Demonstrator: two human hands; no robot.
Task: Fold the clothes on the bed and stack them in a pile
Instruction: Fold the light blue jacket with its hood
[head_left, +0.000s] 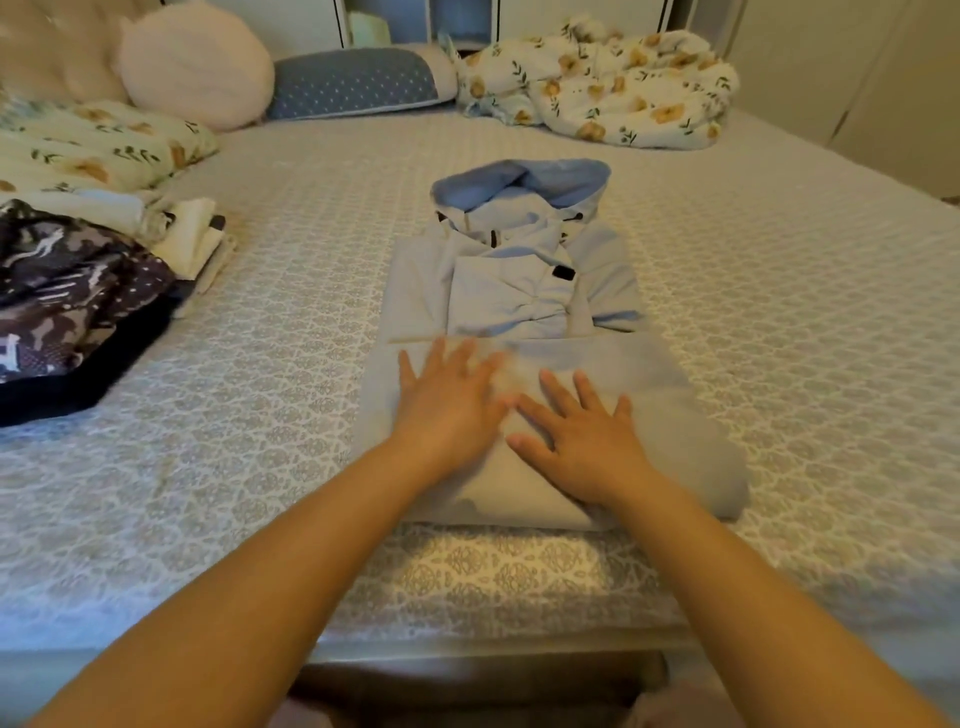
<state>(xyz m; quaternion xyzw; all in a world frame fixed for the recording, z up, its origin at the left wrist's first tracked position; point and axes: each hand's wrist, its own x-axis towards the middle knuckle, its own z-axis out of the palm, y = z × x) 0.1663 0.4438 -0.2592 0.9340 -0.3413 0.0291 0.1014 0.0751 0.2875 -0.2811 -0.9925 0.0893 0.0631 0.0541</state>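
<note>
Both the left hand (451, 400) and right hand (582, 441) lie spread flat on the folded jacket (524, 291), seemingly pressing its fold smooth before stacking

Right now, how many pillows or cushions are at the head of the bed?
3: a floral pillow at far left, a round pink cushion beside it, and a grey-blue dotted pillow in the middle. The crumpled floral quilt may hide more.
</note>
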